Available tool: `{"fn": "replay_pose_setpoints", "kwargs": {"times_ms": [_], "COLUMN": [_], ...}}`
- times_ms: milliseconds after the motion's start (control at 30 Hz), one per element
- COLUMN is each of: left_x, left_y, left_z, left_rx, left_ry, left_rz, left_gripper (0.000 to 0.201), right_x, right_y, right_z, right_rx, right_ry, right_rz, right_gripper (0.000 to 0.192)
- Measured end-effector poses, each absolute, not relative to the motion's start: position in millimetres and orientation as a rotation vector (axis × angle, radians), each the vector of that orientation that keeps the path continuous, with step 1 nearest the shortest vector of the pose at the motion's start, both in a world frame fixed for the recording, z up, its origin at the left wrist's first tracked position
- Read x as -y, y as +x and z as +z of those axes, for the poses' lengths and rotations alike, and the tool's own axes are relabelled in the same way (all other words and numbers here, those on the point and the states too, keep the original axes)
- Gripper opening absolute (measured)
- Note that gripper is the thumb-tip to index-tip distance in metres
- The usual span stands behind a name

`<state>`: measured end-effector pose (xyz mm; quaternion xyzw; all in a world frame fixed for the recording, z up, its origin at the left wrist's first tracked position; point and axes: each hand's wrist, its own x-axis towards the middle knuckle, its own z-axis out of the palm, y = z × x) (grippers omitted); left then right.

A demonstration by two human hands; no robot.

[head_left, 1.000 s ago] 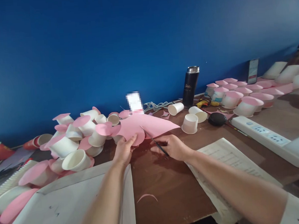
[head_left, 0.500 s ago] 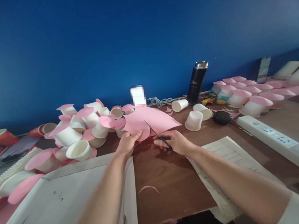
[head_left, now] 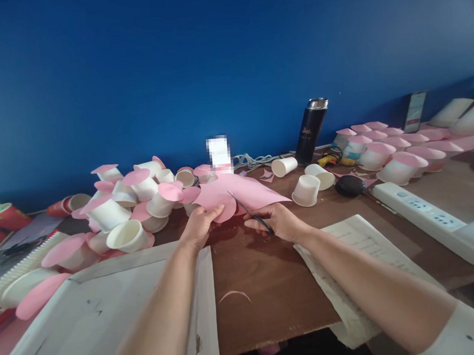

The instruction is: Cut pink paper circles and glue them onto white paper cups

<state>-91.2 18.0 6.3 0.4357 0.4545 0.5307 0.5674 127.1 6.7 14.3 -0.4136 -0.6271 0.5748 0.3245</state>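
Brown table [head_left: 267, 283] below blue wall: left hand [head_left: 200, 228] pinches thin, floppy pink paper [head_left: 238, 194] near its edge; right hand [head_left: 280, 221] grips scissors [head_left: 249, 213].

Two hands, one pink sheet [head_left: 238, 194], one scissors [head_left: 250, 214] (black), one flask [head_left: 311, 131]

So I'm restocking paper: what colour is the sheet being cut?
Pink. The sheet shows best in the head view, held by the left hand.
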Motion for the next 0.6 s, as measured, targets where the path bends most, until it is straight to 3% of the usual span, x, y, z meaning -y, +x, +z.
{"fn": "replay_pose_setpoints", "kwargs": {"times_ms": [600], "left_x": [-19.3], "left_y": [-94.3], "left_z": [2.8], "left_rx": [-1.105], "left_ry": [1.048], "left_rz": [1.268], "left_gripper": [0.05], "right_x": [-5.0], "right_y": [126.1], "right_z": [15.5], "right_rx": [1.652], "right_ry": [-1.128], "right_rz": [1.489], "right_gripper": [0.05]}}
